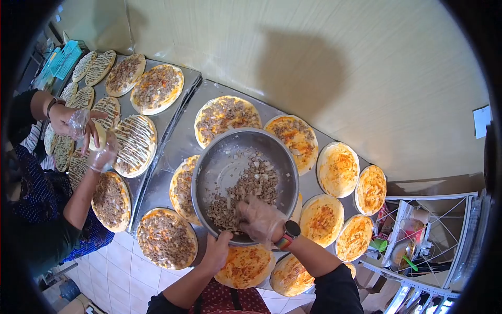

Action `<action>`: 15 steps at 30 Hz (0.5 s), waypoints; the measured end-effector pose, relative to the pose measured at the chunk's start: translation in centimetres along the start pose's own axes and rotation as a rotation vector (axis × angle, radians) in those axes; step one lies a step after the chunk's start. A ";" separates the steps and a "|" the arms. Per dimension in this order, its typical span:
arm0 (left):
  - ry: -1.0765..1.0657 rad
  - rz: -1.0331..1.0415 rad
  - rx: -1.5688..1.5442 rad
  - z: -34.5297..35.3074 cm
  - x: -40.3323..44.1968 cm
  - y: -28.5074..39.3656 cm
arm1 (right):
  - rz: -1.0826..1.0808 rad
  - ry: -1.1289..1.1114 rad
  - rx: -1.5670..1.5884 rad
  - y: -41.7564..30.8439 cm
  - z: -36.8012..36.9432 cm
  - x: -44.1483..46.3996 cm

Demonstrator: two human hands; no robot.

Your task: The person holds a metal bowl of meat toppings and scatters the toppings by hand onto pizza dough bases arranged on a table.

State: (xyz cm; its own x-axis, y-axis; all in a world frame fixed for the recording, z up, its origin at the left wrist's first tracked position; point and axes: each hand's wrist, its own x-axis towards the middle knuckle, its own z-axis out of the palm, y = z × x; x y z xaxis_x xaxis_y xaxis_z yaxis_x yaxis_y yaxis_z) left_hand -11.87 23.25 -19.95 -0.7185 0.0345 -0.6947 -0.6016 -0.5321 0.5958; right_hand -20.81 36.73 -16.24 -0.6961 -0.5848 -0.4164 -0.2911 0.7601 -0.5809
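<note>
A big steel mixing bowl (285, 157) sits over the pizzas at the centre, with crumbly chopped meat topping (256, 180) heaped on its right and lower side. My left hand (215, 255) is bare and closed on the bowl's near rim, thumb over the edge. Inside the bowl, my right hand (260, 217), in a clear plastic glove, has its fingers curled into the meat topping; the fingertips are partly hidden. Close by lie a meat-topped pizza (166, 238) on the left and a sauce-only pizza (246, 267) just below the bowl.
Sauce-covered pizza bases (338, 170) lie on the right of the metal table (175, 137). At left, a co-worker's gloved hands (99, 144) hold a pale bottle over striped pizzas (135, 145). A wall stands behind; a white rack (444, 209) is at right.
</note>
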 end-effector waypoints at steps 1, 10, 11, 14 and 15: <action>-0.001 -0.007 -0.003 0.1 0.0 0.0 | 0.004 0.002 0.002 0.8 0.7 0.1; -0.038 -0.064 -0.103 -0.4 1.3 -0.9 | 0.169 -0.022 1.155 4.6 -6.9 -0.8; -0.045 -0.078 -0.084 -0.8 1.4 -1.0 | 0.185 0.083 1.117 5.5 -7.8 -0.7; 0.009 -0.029 -0.105 -1.6 0.9 -0.6 | 0.354 0.311 1.013 10.2 -9.8 0.5; 0.011 -0.029 -0.107 -2.1 0.7 -0.6 | 0.353 0.308 1.013 12.1 -9.8 1.3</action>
State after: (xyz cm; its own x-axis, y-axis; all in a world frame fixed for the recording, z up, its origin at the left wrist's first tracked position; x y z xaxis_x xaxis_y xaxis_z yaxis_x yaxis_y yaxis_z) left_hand -11.27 21.77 -21.63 -0.6969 0.0424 -0.7160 -0.5813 -0.6180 0.5292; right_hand -31.68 47.90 -17.00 -0.8077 -0.1796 -0.5615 0.5273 0.2059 -0.8244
